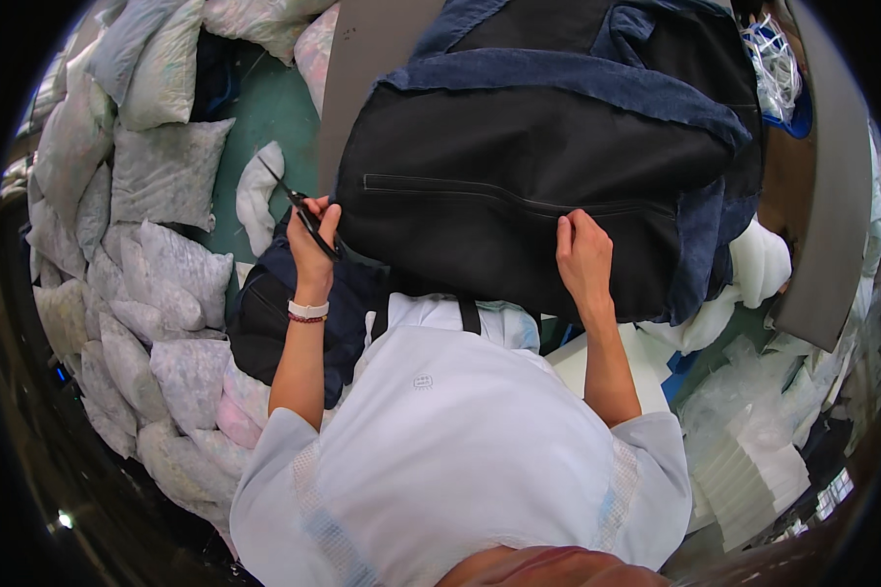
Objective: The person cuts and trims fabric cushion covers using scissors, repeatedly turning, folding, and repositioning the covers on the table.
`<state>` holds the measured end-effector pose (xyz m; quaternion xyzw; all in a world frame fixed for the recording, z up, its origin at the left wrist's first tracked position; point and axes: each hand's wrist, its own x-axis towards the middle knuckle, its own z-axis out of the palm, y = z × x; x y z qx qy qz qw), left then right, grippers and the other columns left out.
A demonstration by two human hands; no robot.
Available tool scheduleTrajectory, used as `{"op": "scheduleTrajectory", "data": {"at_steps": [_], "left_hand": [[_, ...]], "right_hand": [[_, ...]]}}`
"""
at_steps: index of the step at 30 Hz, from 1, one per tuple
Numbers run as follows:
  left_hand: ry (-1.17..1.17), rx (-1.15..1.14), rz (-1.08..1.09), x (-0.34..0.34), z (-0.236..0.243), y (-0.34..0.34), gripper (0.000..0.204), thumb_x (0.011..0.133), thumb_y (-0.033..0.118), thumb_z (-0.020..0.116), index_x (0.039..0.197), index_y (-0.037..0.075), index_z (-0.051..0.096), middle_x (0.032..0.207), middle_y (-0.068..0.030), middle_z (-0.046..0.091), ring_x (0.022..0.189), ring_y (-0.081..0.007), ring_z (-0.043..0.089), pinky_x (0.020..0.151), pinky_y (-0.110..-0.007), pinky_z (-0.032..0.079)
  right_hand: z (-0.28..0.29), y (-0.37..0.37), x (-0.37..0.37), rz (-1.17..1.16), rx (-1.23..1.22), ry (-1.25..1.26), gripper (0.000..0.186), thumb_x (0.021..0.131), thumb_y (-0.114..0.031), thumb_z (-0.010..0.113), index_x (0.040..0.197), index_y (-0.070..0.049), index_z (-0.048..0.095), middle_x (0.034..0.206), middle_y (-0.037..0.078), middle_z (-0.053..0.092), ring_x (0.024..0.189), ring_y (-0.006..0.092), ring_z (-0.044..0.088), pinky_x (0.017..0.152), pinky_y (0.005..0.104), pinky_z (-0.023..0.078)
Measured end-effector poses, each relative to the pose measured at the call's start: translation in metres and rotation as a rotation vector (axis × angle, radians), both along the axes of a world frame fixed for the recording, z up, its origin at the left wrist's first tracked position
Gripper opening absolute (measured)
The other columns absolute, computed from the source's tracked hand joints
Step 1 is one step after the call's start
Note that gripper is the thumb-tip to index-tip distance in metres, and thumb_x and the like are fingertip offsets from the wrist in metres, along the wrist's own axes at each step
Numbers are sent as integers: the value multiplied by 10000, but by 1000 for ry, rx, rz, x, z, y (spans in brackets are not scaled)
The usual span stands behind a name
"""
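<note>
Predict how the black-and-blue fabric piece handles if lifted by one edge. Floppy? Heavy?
The black-and-blue fabric piece is probably floppy: its blue strips bend and rumple. The black panel may crease less around the pale stitching, where it lies fairly smooth. It's likely light for its spread, though overlapping layers at the far end could add some drag.

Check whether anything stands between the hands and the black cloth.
Nothing visible does: the right hand touches the black cloth at its stitched seam; the left hand, holding scissors, sits at the cloth's left edge.
</note>
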<state>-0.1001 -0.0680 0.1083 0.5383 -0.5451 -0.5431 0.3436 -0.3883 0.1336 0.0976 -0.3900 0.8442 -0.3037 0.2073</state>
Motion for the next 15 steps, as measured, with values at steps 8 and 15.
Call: {"op": "scheduleTrajectory", "data": {"at_steps": [8,15], "left_hand": [[235,92,-180,5,-30,6,246,783,33,672,819,66,431,950,-58,564,872,-113,511,801,-248,402],[350,285,-303,12,-36,1,259,810,53,661,812,72,403,886,-33,511,762,-74,443,728,-209,390]], "right_hand": [[-4,-57,56,-95,116,324,165,881,-124,507,763,-10,524,713,152,563,604,339,581,534,420,453],[-46,-56,68,-246,311,211,201,886,-203,499,855,-13,558,791,194,617,754,403,595,635,484,470]]}}
